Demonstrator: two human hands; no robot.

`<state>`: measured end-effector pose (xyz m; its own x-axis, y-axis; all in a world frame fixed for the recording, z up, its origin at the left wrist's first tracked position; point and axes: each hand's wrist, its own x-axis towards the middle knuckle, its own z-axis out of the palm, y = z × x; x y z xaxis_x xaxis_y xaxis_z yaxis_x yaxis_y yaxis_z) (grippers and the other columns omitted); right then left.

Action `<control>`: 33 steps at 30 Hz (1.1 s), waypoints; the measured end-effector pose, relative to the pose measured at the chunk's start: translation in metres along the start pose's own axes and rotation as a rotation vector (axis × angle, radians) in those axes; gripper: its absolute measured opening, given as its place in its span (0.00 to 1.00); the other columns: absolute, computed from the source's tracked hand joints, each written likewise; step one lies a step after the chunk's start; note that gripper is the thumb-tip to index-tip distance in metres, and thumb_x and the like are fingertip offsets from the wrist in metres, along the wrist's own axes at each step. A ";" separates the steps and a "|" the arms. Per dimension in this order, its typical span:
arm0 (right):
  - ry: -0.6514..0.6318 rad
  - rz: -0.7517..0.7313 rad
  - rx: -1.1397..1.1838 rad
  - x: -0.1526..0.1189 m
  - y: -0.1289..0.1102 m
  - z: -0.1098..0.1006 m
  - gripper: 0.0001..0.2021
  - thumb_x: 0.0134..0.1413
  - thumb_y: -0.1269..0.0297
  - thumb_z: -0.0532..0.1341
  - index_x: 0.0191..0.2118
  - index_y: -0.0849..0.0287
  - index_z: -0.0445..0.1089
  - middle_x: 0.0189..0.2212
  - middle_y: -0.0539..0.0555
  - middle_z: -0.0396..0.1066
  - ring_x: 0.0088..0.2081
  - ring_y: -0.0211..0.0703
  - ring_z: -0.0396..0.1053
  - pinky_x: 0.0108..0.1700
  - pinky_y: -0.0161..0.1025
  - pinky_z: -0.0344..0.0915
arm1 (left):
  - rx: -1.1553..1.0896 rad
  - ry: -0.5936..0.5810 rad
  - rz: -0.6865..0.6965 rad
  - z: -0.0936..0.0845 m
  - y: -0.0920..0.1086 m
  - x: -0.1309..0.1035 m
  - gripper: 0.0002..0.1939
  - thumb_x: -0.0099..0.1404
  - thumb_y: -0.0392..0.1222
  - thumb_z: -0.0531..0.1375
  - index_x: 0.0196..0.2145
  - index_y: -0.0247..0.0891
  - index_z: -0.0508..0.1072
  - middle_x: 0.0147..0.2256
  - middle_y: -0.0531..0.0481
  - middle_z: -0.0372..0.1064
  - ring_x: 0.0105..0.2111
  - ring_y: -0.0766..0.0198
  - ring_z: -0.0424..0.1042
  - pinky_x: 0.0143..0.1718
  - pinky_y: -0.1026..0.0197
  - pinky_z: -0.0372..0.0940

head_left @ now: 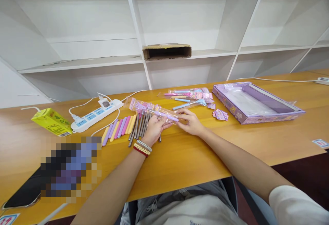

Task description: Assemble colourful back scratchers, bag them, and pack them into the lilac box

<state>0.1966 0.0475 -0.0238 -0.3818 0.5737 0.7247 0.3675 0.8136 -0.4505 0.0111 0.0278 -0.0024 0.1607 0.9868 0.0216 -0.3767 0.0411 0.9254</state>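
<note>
A clear plastic packet (pixel 154 110) with a purple-handled item inside is held above the table. My left hand (pixel 155 129) is closed round its middle, and my right hand (pixel 189 122) pinches its right end. Under and left of the packet lie several metal rods (pixel 138 127). Further left is a row of pink, purple and yellow handles (pixel 119 129). Behind my right hand, more filled packets (pixel 191 98) lie in a loose pile, with small purple cards (pixel 220 114) to their right.
A purple open box (pixel 243 118) holding clear plastic stands at the right. On the left are a white power strip (pixel 96 115) with cables, a yellow-green drink carton (pixel 51 122) and a dark, partly pixelated device (pixel 24 190). A cardboard box (pixel 167 51) sits on the shelf.
</note>
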 end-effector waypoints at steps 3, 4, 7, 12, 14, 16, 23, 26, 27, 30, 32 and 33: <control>0.012 -0.010 0.011 0.000 0.000 0.000 0.11 0.51 0.63 0.60 0.42 0.58 0.72 0.42 0.59 0.65 0.47 0.43 0.64 0.49 0.42 0.63 | 0.021 0.020 0.022 0.000 -0.001 0.000 0.21 0.52 0.42 0.65 0.42 0.36 0.65 0.39 0.45 0.72 0.36 0.61 0.74 0.40 0.54 0.69; 0.015 -0.012 0.017 0.000 0.000 0.000 0.11 0.51 0.62 0.60 0.41 0.58 0.72 0.42 0.58 0.66 0.47 0.43 0.64 0.49 0.41 0.63 | 0.030 0.028 0.032 0.000 -0.001 0.000 0.20 0.52 0.42 0.65 0.42 0.36 0.65 0.38 0.45 0.72 0.36 0.61 0.74 0.40 0.55 0.69; 0.012 -0.001 0.029 0.000 0.000 0.001 0.10 0.51 0.61 0.61 0.38 0.58 0.72 0.40 0.57 0.66 0.45 0.43 0.65 0.47 0.41 0.64 | 0.044 0.036 0.037 0.000 -0.002 0.000 0.19 0.52 0.43 0.65 0.40 0.35 0.66 0.36 0.45 0.72 0.34 0.61 0.74 0.38 0.55 0.70; -0.003 0.063 0.038 0.002 -0.005 0.000 0.09 0.53 0.60 0.58 0.37 0.57 0.74 0.39 0.57 0.67 0.43 0.43 0.66 0.45 0.41 0.65 | 0.011 0.085 0.038 0.002 0.001 0.000 0.16 0.52 0.43 0.64 0.37 0.34 0.66 0.32 0.47 0.72 0.30 0.62 0.74 0.35 0.57 0.70; 0.034 0.108 0.083 0.003 -0.007 -0.002 0.10 0.53 0.61 0.58 0.36 0.57 0.75 0.38 0.57 0.68 0.41 0.42 0.66 0.42 0.40 0.65 | -0.028 0.154 0.075 0.000 0.004 0.002 0.15 0.52 0.45 0.64 0.34 0.35 0.65 0.29 0.50 0.70 0.28 0.63 0.74 0.31 0.58 0.70; 0.085 0.175 0.144 0.006 -0.007 -0.005 0.10 0.52 0.60 0.59 0.36 0.57 0.75 0.38 0.57 0.68 0.39 0.42 0.66 0.39 0.39 0.65 | -0.067 0.241 0.128 -0.005 0.008 0.005 0.15 0.52 0.47 0.63 0.33 0.35 0.64 0.26 0.52 0.68 0.26 0.62 0.73 0.27 0.60 0.69; 0.083 0.345 0.308 0.011 0.006 -0.017 0.11 0.46 0.55 0.63 0.32 0.57 0.76 0.37 0.56 0.68 0.38 0.41 0.65 0.30 0.35 0.61 | -0.164 0.437 0.212 -0.025 0.019 0.017 0.13 0.53 0.47 0.59 0.30 0.35 0.63 0.23 0.54 0.67 0.21 0.66 0.71 0.26 0.62 0.67; 0.028 0.359 0.327 0.009 0.011 -0.017 0.12 0.45 0.56 0.64 0.29 0.60 0.74 0.37 0.57 0.68 0.36 0.40 0.66 0.30 0.35 0.60 | -0.183 0.416 0.221 -0.026 0.020 0.017 0.13 0.53 0.46 0.59 0.30 0.36 0.62 0.23 0.55 0.67 0.20 0.67 0.69 0.25 0.63 0.67; 0.011 0.367 0.330 0.009 0.012 -0.017 0.12 0.45 0.56 0.64 0.28 0.61 0.74 0.37 0.57 0.68 0.35 0.39 0.66 0.30 0.35 0.60 | -0.181 0.404 0.218 -0.027 0.020 0.017 0.13 0.52 0.47 0.59 0.30 0.36 0.62 0.23 0.55 0.67 0.20 0.67 0.70 0.25 0.63 0.66; -0.046 0.399 0.353 0.007 0.012 -0.014 0.13 0.45 0.55 0.63 0.27 0.62 0.72 0.35 0.55 0.69 0.34 0.39 0.66 0.31 0.34 0.60 | -0.160 0.387 0.215 -0.028 0.019 0.016 0.14 0.52 0.47 0.60 0.30 0.36 0.62 0.23 0.54 0.67 0.20 0.67 0.70 0.24 0.63 0.66; -0.075 0.437 0.365 0.007 0.011 -0.013 0.14 0.45 0.54 0.63 0.28 0.62 0.71 0.33 0.54 0.70 0.32 0.38 0.66 0.31 0.34 0.60 | -0.144 0.387 0.214 -0.028 0.019 0.016 0.13 0.52 0.47 0.60 0.30 0.36 0.63 0.23 0.54 0.68 0.20 0.67 0.70 0.25 0.64 0.65; -0.086 0.454 0.367 0.007 0.010 -0.013 0.14 0.45 0.54 0.63 0.28 0.62 0.71 0.32 0.54 0.70 0.32 0.38 0.66 0.32 0.35 0.61 | -0.135 0.384 0.215 -0.028 0.019 0.015 0.13 0.52 0.47 0.60 0.30 0.36 0.63 0.24 0.53 0.69 0.21 0.67 0.70 0.25 0.64 0.66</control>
<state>0.2082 0.0581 -0.0165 -0.3276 0.8656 0.3788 0.1989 0.4551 -0.8679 -0.0193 0.0482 0.0046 -0.2742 0.9608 0.0422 -0.4844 -0.1759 0.8570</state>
